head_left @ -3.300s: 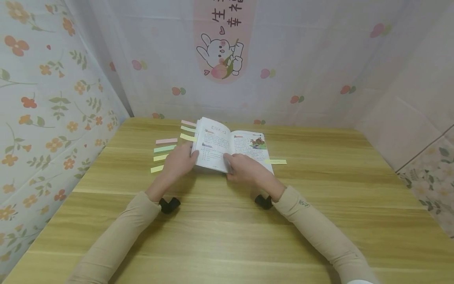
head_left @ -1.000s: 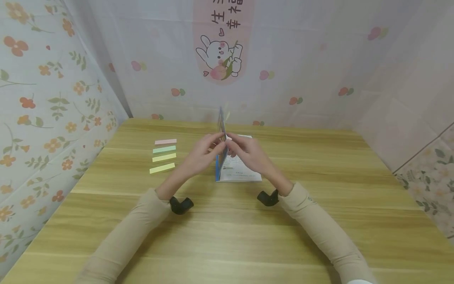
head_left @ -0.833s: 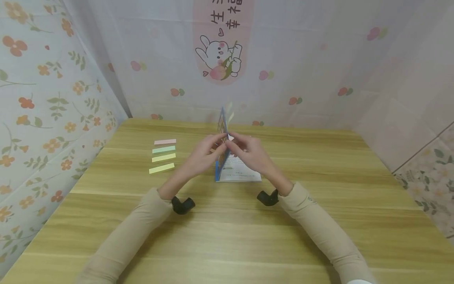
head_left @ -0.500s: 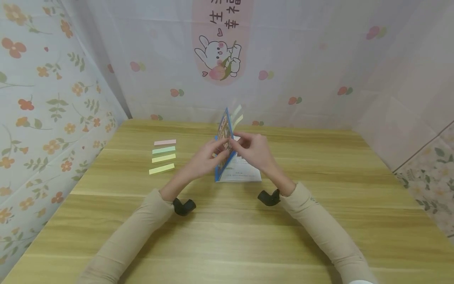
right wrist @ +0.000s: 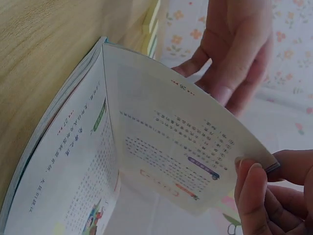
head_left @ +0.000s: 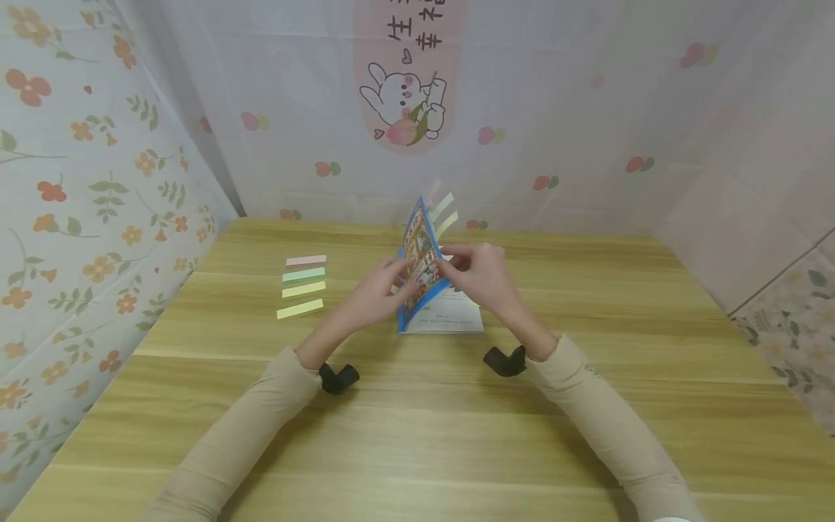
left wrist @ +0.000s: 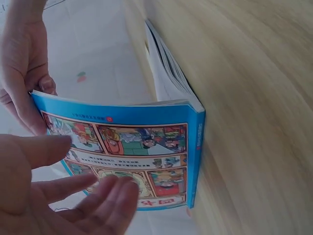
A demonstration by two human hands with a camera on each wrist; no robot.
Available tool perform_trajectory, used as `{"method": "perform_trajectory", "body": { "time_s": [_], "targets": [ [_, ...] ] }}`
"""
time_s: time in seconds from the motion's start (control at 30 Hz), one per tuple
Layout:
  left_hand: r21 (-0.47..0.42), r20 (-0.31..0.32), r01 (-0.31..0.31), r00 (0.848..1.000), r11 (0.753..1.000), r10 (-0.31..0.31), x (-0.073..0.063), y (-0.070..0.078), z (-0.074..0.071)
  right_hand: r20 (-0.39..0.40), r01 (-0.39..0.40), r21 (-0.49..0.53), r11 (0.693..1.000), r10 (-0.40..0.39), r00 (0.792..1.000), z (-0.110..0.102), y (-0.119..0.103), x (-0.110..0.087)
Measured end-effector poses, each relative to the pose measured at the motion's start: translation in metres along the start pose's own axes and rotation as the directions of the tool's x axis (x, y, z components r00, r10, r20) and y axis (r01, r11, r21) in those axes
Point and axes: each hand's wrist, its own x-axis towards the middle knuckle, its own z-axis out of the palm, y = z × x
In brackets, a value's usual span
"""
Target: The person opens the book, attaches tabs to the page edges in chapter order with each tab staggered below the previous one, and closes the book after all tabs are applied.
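Note:
A book (head_left: pixel 420 250) with a blue, comic-pictured cover (left wrist: pixel 122 147) stands half open on the table, its front part raised and leaning right over the flat part. With thumb and fingers my right hand (head_left: pixel 481 272) pinches the free edge of the raised cover and pages (right wrist: pixel 161 117). On the cover's outer side is my left hand (head_left: pixel 373 296), fingers extended and loosely bent; whether they touch the cover I cannot tell. Green and yellow index tabs (head_left: pixel 446 223) stick out from the raised pages, with a faint pink one above.
Several paper index strips (head_left: pixel 303 290), pink, green and yellow, lie in a column on the wooden table (head_left: pixel 404 449) left of the book. Behind the table hangs a printed white curtain (head_left: pixel 554 109); a floral curtain (head_left: pixel 98 196) hangs at the left.
Earlier the book lay spread with both hands on its pages. Its front part has since risen upright and now tips rightward with my right hand; my left hand has eased off the edge.

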Motion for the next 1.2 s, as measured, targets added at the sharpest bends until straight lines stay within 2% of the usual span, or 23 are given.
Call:
{"method": "perform_trajectory", "body": {
  "time_s": [0.07,0.17,0.27,0.5,0.7,0.9,1.03,1.2],
  "targets": [
    [0.064,0.040,0.034,0.999,0.997,-0.036,0.000,-0.001,0.000,0.006,-0.007,-0.020,1.000,0.007,1.000,-0.002,-0.001,-0.001],
    [0.151,0.112,0.053,0.991,0.987,-0.070,-0.001,-0.001,0.002,0.011,-0.019,-0.038,0.999,0.019,1.000,-0.003,0.000,-0.004],
    [0.187,0.175,0.055,0.981,0.981,-0.089,-0.001,-0.001,0.003,0.010,-0.017,-0.050,0.999,0.018,1.000,-0.005,0.004,-0.008],
    [0.233,0.231,0.019,0.970,0.972,-0.075,-0.002,-0.008,0.008,0.069,0.058,-0.105,0.993,-0.051,0.996,-0.010,0.017,-0.013],
    [0.264,0.262,0.012,0.961,0.964,-0.084,-0.002,-0.010,0.010,0.180,0.064,-0.165,0.984,-0.034,0.983,-0.015,0.023,-0.013],
    [0.287,0.296,-0.045,0.954,0.957,-0.044,-0.002,-0.011,0.012,0.326,0.113,-0.258,0.960,-0.023,0.945,-0.021,0.026,-0.014],
    [0.302,0.314,-0.036,0.947,0.952,-0.064,-0.001,-0.012,0.014,0.410,0.117,-0.277,0.954,0.008,0.912,-0.025,0.031,-0.018],
    [0.340,0.327,-0.042,0.942,0.939,-0.076,-0.002,-0.013,0.017,0.473,0.138,-0.309,0.941,0.026,0.881,-0.027,0.039,-0.023]
  ]
}}
